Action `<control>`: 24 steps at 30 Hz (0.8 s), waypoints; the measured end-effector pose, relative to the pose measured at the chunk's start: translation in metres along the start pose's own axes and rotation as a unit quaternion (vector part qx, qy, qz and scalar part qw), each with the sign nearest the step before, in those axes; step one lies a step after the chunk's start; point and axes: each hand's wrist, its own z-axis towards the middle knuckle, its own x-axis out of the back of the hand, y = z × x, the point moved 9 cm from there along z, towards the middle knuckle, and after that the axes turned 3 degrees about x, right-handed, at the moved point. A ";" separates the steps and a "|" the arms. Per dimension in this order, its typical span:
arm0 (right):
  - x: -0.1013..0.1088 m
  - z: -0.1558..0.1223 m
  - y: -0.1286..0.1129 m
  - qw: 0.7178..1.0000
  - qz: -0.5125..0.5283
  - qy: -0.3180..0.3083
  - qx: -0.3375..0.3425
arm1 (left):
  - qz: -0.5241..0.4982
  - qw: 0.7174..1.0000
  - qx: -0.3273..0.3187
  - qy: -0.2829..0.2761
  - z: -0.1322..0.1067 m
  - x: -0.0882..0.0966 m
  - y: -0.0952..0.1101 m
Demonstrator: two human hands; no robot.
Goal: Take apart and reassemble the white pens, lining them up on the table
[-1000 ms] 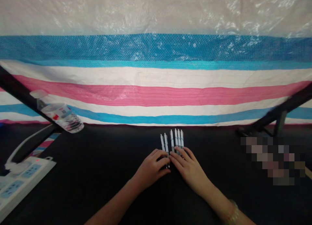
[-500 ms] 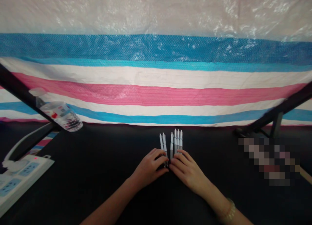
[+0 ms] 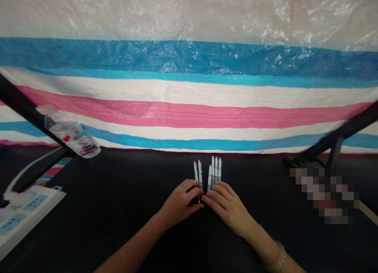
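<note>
Several white pens (image 3: 215, 168) lie side by side on the black table (image 3: 124, 210), tips pointing away from me. My left hand (image 3: 180, 204) is curled, its fingertips on the near ends of the two left pens (image 3: 197, 171). Beside it, almost touching, my right hand (image 3: 228, 205) is arched with its fingers close together over the near ends of the right-hand pens. One of those pens (image 3: 209, 173) sits lower than its neighbours. A bracelet (image 3: 279, 257) is on my right wrist.
A clear water bottle (image 3: 71, 134) lies at the back left beside a black slanted bar (image 3: 23, 105). A white power strip (image 3: 20, 212) sits at the left edge. A striped tarp (image 3: 189, 88) hangs behind the table. Another black bar (image 3: 339, 137) stands at the right.
One pen in the right-hand group has slid toward me, so its tip now sits below the others. Both hands have stayed on the pens' near ends.
</note>
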 end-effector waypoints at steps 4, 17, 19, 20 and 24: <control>0.040 -0.017 0.022 0.970 0.058 0.192 -0.139 | -0.056 0.997 0.034 0.037 0.001 0.011 -0.004; 0.001 -0.074 0.041 0.636 0.435 0.334 -0.542 | -0.421 0.885 0.198 -0.010 -0.005 0.008 -0.009; -0.007 -0.067 0.036 0.642 0.458 0.274 -0.550 | -0.442 0.865 0.233 0.042 -0.008 0.014 -0.013; -0.011 -0.062 0.033 0.650 0.470 0.232 -0.551 | -0.452 0.854 0.247 0.072 -0.010 0.017 -0.016; -0.029 -0.044 0.018 0.688 0.497 0.073 -0.524 | -0.494 0.800 0.290 0.175 -0.019 0.022 -0.028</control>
